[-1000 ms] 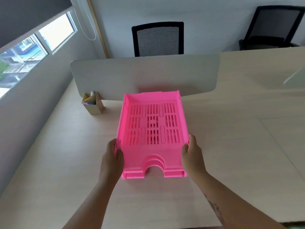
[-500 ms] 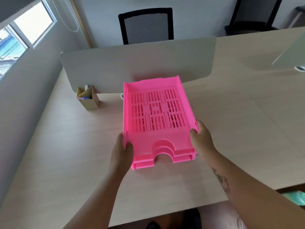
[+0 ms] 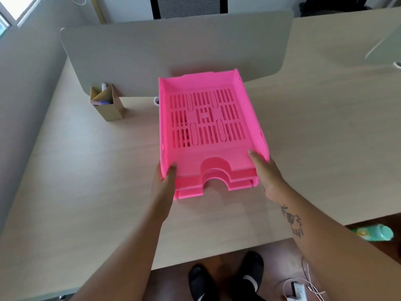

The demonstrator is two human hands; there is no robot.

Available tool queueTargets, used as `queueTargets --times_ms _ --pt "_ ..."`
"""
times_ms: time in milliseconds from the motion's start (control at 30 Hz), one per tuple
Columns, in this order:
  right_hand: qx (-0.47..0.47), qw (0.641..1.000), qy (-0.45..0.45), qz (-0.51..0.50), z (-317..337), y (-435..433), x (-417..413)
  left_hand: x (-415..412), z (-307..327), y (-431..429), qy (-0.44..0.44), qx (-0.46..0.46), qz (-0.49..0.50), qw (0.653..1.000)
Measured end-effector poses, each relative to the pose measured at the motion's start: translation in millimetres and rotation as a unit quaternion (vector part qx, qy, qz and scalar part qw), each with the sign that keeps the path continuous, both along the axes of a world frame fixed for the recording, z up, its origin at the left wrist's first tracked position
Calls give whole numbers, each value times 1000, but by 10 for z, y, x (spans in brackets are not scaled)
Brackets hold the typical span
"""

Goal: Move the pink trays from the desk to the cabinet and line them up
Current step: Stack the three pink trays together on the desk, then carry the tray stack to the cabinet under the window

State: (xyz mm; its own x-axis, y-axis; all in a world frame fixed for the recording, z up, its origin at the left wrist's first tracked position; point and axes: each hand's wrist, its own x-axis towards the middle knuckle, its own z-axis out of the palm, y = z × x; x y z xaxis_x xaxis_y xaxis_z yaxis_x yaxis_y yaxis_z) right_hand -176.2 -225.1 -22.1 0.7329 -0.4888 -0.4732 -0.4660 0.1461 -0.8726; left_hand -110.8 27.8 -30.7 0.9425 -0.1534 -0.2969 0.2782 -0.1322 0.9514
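Note:
A stack of pink slotted trays [image 3: 208,127] is in the middle of the pale wooden desk [image 3: 86,192], nested one inside another; at least three front lips show. My left hand [image 3: 165,181] grips the stack's near left corner. My right hand [image 3: 262,170] holds the near right side wall, fingers along the rim. The front of the stack looks raised off the desk and tilted toward me. The cabinet is out of view.
A brown cardboard pen holder [image 3: 107,103] stands left of the trays by the grey divider panel [image 3: 173,46]. A black chair [image 3: 188,5] is behind the divider. Below the desk edge are my shoes [image 3: 225,279], a green bottle [image 3: 375,233] and white cables [image 3: 299,287].
The stack has been lifted at the front and drawn toward me, turning slightly clockwise. My view has tipped downward, now showing the desk edge and floor.

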Motion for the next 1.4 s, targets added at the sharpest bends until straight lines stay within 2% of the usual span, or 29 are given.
queueTargets --times_ms 167,300,600,900,1067,1233,1400 --pt "34 998 1 46 -101 -45 -51 -76 -124 -67 89 -67 -3 994" --pt "46 998 -10 48 -120 -43 -32 -28 -174 -127 108 -77 44 990" --pt "67 996 -41 41 211 -133 23 -123 261 -229 105 -113 110 982" --pt "85 971 -105 198 553 -153 157 -669 627 -176 48 -119 261 957" --pt "110 939 -114 306 733 146 153 -1280 848 -36 27 -140 400 905" --pt "137 900 -99 402 890 809 -114 -2161 1065 315 -2 -172 528 831" --pt "160 818 -98 544 1079 1656 -638 -3190 1262 758 -46 -172 639 748"
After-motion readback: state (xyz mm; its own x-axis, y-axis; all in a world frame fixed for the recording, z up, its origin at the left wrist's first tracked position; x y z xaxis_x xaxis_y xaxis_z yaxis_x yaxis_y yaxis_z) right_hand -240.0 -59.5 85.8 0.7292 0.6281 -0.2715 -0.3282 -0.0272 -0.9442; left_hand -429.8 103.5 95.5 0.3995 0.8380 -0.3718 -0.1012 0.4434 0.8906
